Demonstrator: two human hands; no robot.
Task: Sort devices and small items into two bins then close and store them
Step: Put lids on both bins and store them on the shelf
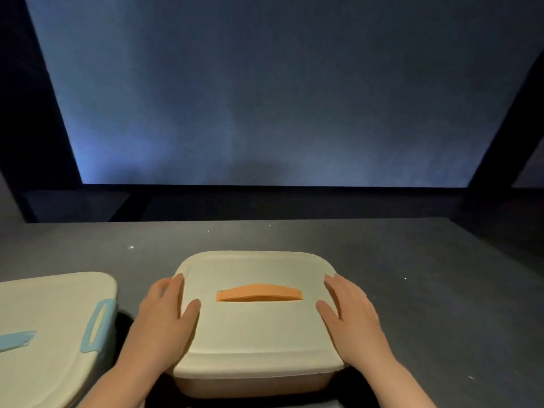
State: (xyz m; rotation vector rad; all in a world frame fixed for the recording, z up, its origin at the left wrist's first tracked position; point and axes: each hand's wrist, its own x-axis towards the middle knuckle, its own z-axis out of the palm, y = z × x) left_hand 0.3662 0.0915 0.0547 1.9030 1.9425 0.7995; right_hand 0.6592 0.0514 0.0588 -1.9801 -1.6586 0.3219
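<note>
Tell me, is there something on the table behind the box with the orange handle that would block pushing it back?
Nothing visible does. Both hands, left hand and right hand, rest on the box lid; the table behind shows nothing.

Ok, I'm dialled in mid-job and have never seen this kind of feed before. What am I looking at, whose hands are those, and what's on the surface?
There is no machine here: a person works with bare hands, and the single picture comes from a wide-angle camera on their head, looking forward and down. On the dark grey table stand two cream bins, both with lids on. The middle bin has a cream lid with an orange handle. The left hand and right hand lie flat on that lid's two side edges, fingers spread, pressing or steadying rather than gripping. The second bin, with light blue handles, sits apart at the left, partly out of frame. No loose items show. Behind is a dim blue wall.
</note>
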